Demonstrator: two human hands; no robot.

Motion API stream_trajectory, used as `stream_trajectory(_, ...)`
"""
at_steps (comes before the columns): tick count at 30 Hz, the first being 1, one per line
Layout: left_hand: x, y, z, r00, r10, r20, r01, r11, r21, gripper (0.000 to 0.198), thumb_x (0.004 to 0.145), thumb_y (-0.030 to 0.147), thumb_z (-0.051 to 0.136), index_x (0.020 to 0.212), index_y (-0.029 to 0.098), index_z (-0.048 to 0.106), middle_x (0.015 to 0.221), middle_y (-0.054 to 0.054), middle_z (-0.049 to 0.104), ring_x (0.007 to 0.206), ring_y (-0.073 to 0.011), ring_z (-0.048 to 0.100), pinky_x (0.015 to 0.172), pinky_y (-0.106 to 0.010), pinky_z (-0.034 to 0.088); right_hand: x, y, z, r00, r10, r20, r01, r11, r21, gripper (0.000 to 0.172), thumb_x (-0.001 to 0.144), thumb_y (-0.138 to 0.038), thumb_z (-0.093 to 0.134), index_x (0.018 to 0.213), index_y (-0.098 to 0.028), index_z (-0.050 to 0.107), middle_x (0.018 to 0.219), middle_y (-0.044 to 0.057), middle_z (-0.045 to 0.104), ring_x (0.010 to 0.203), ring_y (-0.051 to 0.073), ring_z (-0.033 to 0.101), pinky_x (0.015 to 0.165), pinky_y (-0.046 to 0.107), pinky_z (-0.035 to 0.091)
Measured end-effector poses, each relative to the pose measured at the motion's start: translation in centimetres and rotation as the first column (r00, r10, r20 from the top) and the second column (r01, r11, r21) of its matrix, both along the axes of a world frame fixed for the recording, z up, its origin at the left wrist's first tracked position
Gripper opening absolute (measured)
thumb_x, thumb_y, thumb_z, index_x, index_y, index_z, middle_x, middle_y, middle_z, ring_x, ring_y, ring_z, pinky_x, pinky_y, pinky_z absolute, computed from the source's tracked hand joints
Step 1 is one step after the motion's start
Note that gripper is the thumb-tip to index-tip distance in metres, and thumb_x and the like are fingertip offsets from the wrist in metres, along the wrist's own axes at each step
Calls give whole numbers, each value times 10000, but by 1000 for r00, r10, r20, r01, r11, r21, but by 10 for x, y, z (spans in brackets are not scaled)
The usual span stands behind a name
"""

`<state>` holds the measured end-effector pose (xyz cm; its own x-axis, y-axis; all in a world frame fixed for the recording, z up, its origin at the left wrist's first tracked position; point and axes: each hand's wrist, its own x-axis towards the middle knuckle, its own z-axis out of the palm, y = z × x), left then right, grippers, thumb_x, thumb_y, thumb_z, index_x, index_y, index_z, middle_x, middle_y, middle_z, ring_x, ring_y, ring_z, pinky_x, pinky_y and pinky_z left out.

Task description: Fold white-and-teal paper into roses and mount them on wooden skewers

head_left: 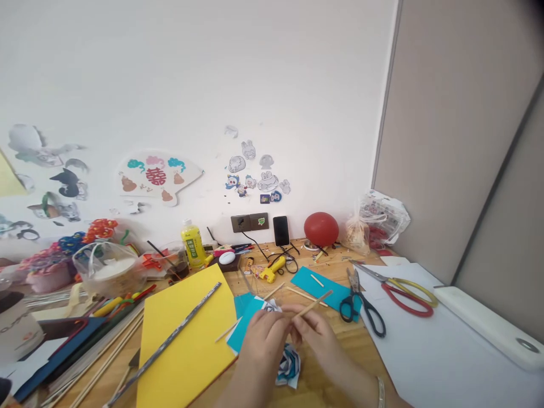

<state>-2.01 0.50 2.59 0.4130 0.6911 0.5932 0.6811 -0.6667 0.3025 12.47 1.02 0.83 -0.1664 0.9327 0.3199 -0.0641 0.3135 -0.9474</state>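
Note:
A thin wooden stick (317, 301) slants up to the right from between my fingertips. My left hand (266, 331) is closed around its lower end, and my right hand (317, 334) pinches it there too; the fingers hide that end. Under my hands lies a blue-and-white folded paper piece (289, 367), shaped like a rosette and partly covered. Beside my left hand is a blue paper piece (246, 324), with white patterned paper (271, 306) behind the fingers.
Black-handled scissors (355, 300) and red-and-yellow-handled scissors (410, 292) lie to the right, near white sheets (425, 351). A yellow board (182, 340) bears a long grey strip (170, 340). Farther back are a yellow glue gun (272, 271), a phone (281, 231) and a red balloon (322, 228).

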Motion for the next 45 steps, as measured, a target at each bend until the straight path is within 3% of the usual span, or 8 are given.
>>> stream_trajectory(5,-13,-4,6,994,1,109,9,996,-86,216,835,325,557,1025,256,634,976,-118,686,915,-286,606,823,-437,463,16,11,6,963,-178,-202,163,983,-88,447,790,-621,503,709,-186,568,525,-40,458,525,118,446,539,249,364)
stream_trajectory(11,-41,7,-14,992,-124,15,113,839,-533,909,434,371,860,1275,312,521,1381,-151,475,1240,-403,428,1021,-487,362,53,34,8,857,-378,-351,350,926,-142,420,795,-596,518,644,-205,490,572,-48,422,532,103,383,533,232,327)
stream_trajectory(16,-33,9,-37,949,-292,-118,170,790,-589,887,456,132,794,1271,355,524,1328,-108,535,1191,-382,482,988,-446,394,58,42,3,847,-379,-371,349,925,-148,410,780,-581,536,624,-208,466,565,-47,413,511,103,362,507,233,323)
stream_trajectory(20,-29,3,-31,959,-212,189,284,733,-618,650,585,88,689,1166,369,609,1255,-39,581,1160,-301,495,1015,-388,346,59,40,8,860,-362,-361,340,932,-125,411,805,-576,494,616,-218,422,567,-48,385,515,109,377,518,247,354)
stream_trajectory(24,-29,6,-27,789,65,610,461,594,-659,513,566,229,790,1063,273,671,1108,-64,634,1087,-301,519,984,-402,364,67,36,20,874,-351,-337,359,933,-40,412,861,-585,373,649,-233,340,601,-52,370,529,115,404,542,267,398)
stream_trajectory(28,-26,10,-23,572,211,793,608,539,-582,467,810,504,549,1208,261,540,1129,-75,613,950,-226,585,794,-361,483,68,23,26,921,-337,-194,365,921,136,393,916,-548,271,724,-244,427,529,-76,276,466,117,323,495,253,343)
stream_trajectory(34,-27,8,-12,190,367,911,818,454,-354,310,822,445,586,1046,240,646,1067,-42,665,843,-137,618,698,-231,498,46,1,26,926,-238,295,93,897,432,239,859,-403,522,749,-232,647,677,11,591,665,162,514,622,278,346)
stream_trajectory(45,-27,7,1,51,390,919,849,467,-246,238,795,343,660,954,167,674,943,-59,696,771,-144,635,765,-271,521,34,-1,17,693,-533,485,-30,652,758,225,928,-273,426,920,-191,635,725,32,649,669,165,553,597,265,378)
